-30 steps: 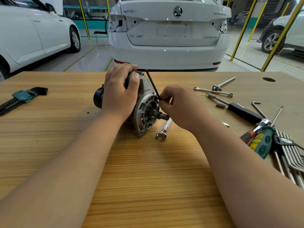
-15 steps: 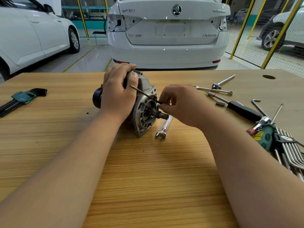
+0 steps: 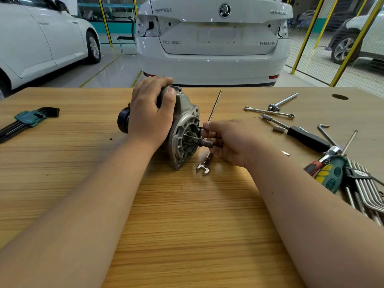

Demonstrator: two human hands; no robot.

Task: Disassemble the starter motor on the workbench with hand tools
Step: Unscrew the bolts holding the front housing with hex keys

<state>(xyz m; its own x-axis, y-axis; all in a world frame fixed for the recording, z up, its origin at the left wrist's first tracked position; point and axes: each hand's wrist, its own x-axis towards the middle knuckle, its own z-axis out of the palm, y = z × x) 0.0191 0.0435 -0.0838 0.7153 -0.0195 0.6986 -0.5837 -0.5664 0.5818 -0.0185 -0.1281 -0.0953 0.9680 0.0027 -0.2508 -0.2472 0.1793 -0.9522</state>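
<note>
The starter motor [image 3: 185,129] lies on its side at the middle of the workbench [image 3: 187,215], toward the far edge, its round silver flange and its pinion shaft [image 3: 204,142] facing right. My left hand [image 3: 149,117] is clamped over the top of the housing, fingers curled over the far side and thumb pressed on the near side, so most of the body is hidden; only a black end shows to the left of my wrist. My right hand [image 3: 226,140] is just right of the flange and pinches a thin black hex key [image 3: 215,104] near its bend. The key's short end points into the flange face, and its long arm stands up and leans slightly right, away from me. I cannot tell how deep the tip sits. A silver open-end wrench [image 3: 204,165] lies flat on the wood under my right hand, its jaw toward me. At the far left rests a hex key set [image 3: 27,119] in a green holder. To the right lie a slim spanner [image 3: 270,111], a black-handled driver [image 3: 307,138], a small socket [image 3: 278,128] just beside its shaft, a green and yellow handle [image 3: 332,175] and a bundle of long silver hex keys [image 3: 365,194]. Beyond the bench stands a white car [image 3: 214,38].
</note>
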